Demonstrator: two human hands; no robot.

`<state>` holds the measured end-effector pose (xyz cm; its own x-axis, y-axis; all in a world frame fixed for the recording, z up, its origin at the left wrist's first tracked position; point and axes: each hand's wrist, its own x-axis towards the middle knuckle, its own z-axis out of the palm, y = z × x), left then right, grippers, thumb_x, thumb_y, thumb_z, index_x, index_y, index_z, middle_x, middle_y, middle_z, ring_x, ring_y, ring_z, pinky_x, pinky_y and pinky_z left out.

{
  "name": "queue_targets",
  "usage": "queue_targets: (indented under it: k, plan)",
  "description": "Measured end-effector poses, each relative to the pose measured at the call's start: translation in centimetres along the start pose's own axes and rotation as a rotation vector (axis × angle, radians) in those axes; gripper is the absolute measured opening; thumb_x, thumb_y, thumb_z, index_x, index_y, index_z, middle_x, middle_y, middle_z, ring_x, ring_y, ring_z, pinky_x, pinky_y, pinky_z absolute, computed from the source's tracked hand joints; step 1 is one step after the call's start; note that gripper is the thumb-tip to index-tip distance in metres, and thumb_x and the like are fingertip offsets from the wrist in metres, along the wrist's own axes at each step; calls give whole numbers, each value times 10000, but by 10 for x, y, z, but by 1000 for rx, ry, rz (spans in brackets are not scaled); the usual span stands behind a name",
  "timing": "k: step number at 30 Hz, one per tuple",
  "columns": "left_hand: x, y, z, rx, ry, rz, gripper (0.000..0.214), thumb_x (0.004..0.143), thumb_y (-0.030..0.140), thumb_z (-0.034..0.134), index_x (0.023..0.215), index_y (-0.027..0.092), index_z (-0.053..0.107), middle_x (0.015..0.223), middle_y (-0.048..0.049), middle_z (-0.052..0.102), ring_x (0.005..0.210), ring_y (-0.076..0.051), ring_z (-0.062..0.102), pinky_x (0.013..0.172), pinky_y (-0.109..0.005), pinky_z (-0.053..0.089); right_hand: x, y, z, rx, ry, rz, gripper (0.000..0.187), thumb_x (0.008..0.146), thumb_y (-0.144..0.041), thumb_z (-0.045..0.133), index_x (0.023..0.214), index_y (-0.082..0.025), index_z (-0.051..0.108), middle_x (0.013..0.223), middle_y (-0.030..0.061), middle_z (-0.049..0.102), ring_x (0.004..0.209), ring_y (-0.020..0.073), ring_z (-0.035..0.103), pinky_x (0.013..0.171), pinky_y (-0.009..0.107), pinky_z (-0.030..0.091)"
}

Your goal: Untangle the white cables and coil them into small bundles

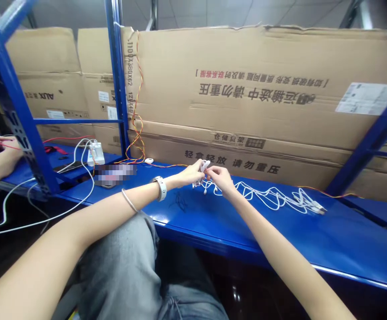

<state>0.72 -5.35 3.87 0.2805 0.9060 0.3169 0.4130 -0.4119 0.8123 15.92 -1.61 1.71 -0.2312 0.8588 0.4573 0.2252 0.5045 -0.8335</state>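
Note:
My left hand (193, 172) is closed around a small white piece (206, 165) above the blue shelf, too small to name exactly. My right hand (220, 178) meets it from the right, thumb and fingertips pinched close to that white piece. What the right fingers grip, if anything, is too small to make out. Below and to the right of both hands, a loose bundle of white cables (273, 198) is spread on the blue shelf (193, 211). Several small ends lie under my hands, and plugs gather at the bundle's right end.
Cardboard sheets (263, 58) stand along the back, between blue uprights (115, 66). A white power adapter (95, 153) with cables and a phone-like, blurred-out item (115, 175) lie left. Orange twisted wire (140, 133) hangs down. Another person's hands (3, 155) hold red wire at far left.

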Motion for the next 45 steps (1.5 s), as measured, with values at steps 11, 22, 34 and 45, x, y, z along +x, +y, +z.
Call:
queue_targets:
  k: [11, 22, 34, 45]
  plan:
    - [-2, 12, 1, -215, -69, 28, 217, 787, 356, 641, 790, 177, 520, 669, 29, 516, 551, -75, 428, 511, -223, 324, 9, 10, -1, -41, 89, -54, 218, 684, -314, 576, 772, -158, 699, 570, 35, 675, 498, 159, 560, 520, 261, 407]
    - [6, 10, -22, -435, 229, -120, 284, 842, 405, 638, 765, 139, 574, 548, 44, 422, 453, -36, 323, 461, -206, 311, 14, 13, -27, -42, 324, -22, 314, 723, -387, 617, 866, -125, 712, 516, 45, 658, 517, 167, 596, 574, 258, 443]
    - [8, -1, -31, -470, -10, 9, 324, 749, 401, 721, 917, 123, 725, 814, -47, 640, 505, -31, 393, 501, -206, 337, 10, 1, -24, 166, 138, -66, 210, 654, -341, 687, 753, -156, 672, 572, 6, 634, 563, 142, 585, 568, 253, 422]
    - [-2, 15, -53, -152, -252, 83, 358, 749, 442, 685, 908, 126, 743, 663, -21, 597, 553, -74, 455, 491, -208, 313, 5, -11, -42, 388, -365, 22, 323, 718, -449, 735, 879, -170, 726, 795, 45, 697, 825, 165, 638, 813, 290, 472]
